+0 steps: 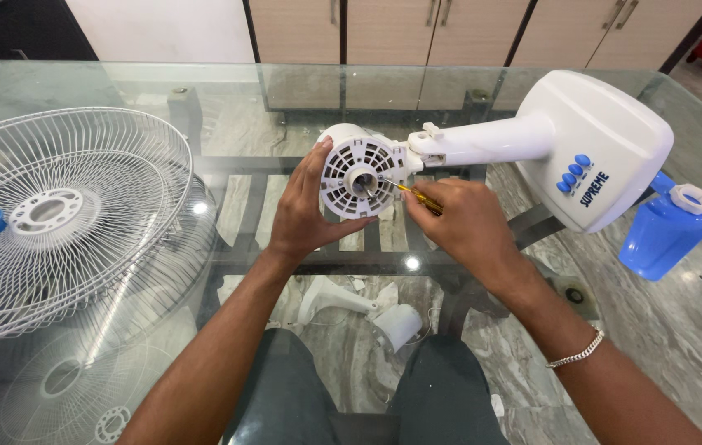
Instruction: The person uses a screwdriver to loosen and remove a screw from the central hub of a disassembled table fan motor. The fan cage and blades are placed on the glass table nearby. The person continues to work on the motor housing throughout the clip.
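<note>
Right hand closed on yellow-handled screwdriver, tip at hub of white fan motor housing. Left hand cupped around housing's left rim, steadying it above glass table. White fan base with blue buttons to right; wire fan guard well left; blue fan blade far right.
</note>
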